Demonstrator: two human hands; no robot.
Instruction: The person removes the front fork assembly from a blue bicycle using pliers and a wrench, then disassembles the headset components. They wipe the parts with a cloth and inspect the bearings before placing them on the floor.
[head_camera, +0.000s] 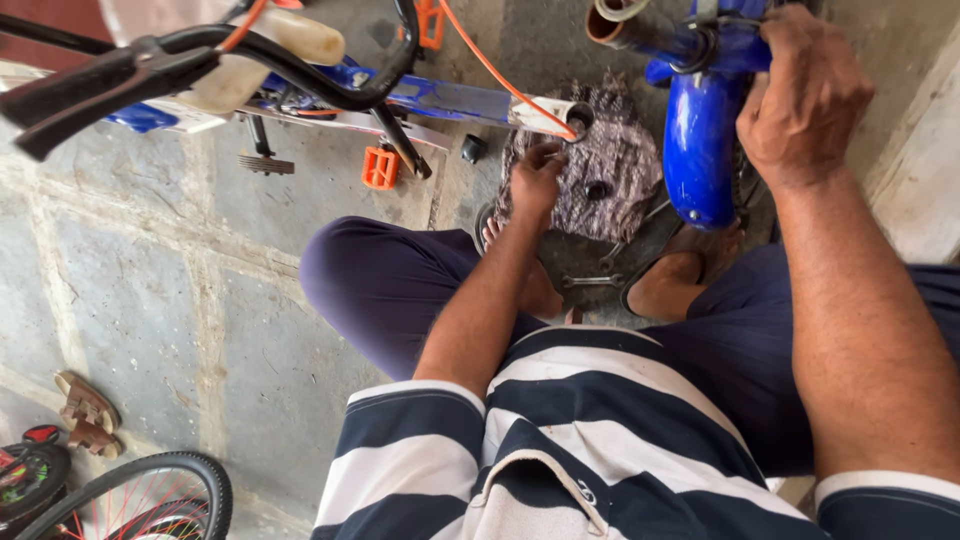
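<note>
My left hand (536, 180) reaches down to a patterned grey cloth (610, 160) on the floor, fingers curled on its edge by a small dark part (597, 189). My right hand (800, 95) grips the top of a blue bicycle fork and frame piece (700, 130) held upright in front of me. I sit with knees bent, bare feet in sandals beside the cloth.
A blue and white bicycle frame (440, 100) with orange pedals (380, 167) and black handlebar (120, 70) lies across the stone floor. Wrenches (595, 280) lie between my feet. A sandal (85, 410) and a wheel (150, 500) are at lower left. A wall edge (920, 180) is right.
</note>
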